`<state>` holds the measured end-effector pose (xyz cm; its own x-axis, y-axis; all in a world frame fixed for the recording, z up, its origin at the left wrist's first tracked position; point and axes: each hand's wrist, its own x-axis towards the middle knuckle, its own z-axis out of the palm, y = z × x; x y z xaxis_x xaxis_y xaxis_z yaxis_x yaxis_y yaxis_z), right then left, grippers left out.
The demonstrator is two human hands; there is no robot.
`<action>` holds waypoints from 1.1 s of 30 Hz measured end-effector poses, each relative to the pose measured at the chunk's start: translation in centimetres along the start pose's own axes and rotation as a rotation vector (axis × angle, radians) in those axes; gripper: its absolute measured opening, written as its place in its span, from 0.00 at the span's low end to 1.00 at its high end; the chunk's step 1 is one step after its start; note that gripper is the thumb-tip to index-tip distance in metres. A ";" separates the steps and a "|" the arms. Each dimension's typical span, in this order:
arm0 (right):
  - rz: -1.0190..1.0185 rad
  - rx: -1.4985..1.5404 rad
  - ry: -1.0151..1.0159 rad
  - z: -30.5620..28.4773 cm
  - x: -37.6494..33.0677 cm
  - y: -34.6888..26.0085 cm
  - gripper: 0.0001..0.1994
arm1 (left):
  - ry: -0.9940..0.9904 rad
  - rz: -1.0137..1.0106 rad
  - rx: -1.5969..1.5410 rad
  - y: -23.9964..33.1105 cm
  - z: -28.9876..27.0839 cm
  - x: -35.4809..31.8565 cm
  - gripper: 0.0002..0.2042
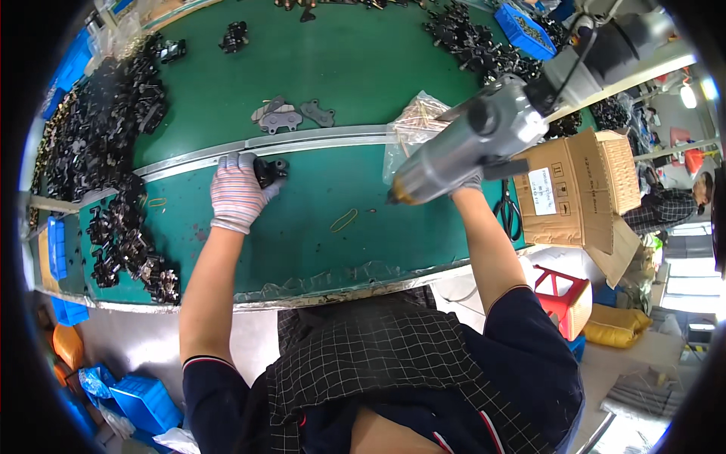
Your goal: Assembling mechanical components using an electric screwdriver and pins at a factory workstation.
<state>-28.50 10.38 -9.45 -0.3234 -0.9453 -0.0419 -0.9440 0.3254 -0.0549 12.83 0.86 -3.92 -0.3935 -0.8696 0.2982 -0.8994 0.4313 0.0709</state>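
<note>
My left hand (236,193), in a striped knit glove, is closed around a small black brake caliper (266,172) on the green table, just below the metal rail (325,138). My right hand (474,180) is mostly covered by a large grey air screwdriver (461,144) that hangs close to the view. Only a bit of glove shows below the tool, and the fingers are hidden. Beyond the rail lie several grey brake pads (280,119). A clear plastic bag of copper-coloured pieces (416,121) lies across the rail near the screwdriver.
Heaps of black calipers (106,121) fill the left side, with a smaller pile (132,250) nearer me. Rubber bands (344,220) lie on the table. Black-handled scissors (508,213) rest beside an open cardboard box (556,189) at right. A blue bin of small parts (525,32) stands far right.
</note>
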 end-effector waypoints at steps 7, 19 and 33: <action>-0.009 -0.108 -0.294 -5.2 1.0 -3.7 0.18 | -0.095 -0.345 -0.512 4.4 -3.5 -9.4 0.34; -0.057 -0.133 -0.291 -7.0 1.0 -6.4 0.12 | -0.156 -0.549 -1.275 9.1 -4.1 -14.6 0.25; -0.281 0.889 -0.136 -11.2 -7.9 -14.0 0.09 | -0.125 -0.362 -1.193 8.9 -4.0 -10.8 0.29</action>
<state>-13.51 13.06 2.82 -0.0281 -0.9993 -0.0249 -0.5721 0.0365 -0.8193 9.82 15.10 -2.69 -0.2344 -0.9721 -0.0057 -0.2527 0.0553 0.9660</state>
